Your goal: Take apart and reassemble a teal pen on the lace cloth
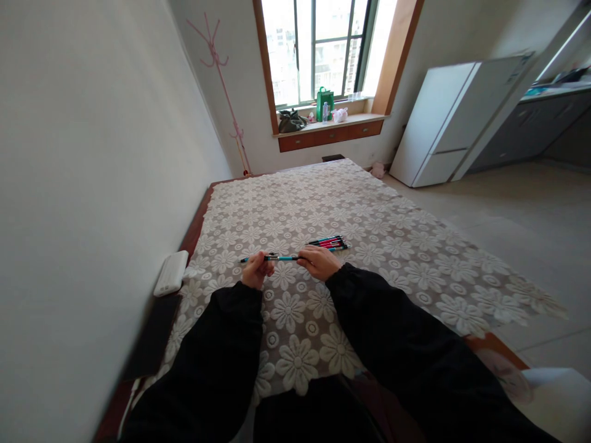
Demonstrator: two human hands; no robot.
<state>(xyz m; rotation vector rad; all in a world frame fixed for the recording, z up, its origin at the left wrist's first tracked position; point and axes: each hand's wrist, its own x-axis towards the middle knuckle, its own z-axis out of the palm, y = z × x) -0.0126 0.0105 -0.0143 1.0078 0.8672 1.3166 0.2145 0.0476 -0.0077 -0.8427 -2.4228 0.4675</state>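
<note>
A slim blue-and-black pen (287, 258) is held level above the table by both hands. The fingers of my left hand (255, 272) are closed around its left part. My right hand (319, 261) pinches its other end, with that tip hidden by the fingers. Just beyond my right hand lies a small group of blue, black and red pens (329, 242), side by side on the cloth. The dark-and-blue end of a pen-like piece (244, 260) shows left of my left hand; whether it lies on the cloth or is held I cannot tell.
A floral lace tablecloth (290, 312) covers the table. Along the wall on the left are a white box-shaped device (171, 273) and a dark flat panel (152, 338), with a white cable (128, 406) nearby. A white refrigerator (438, 117) stands at the far right.
</note>
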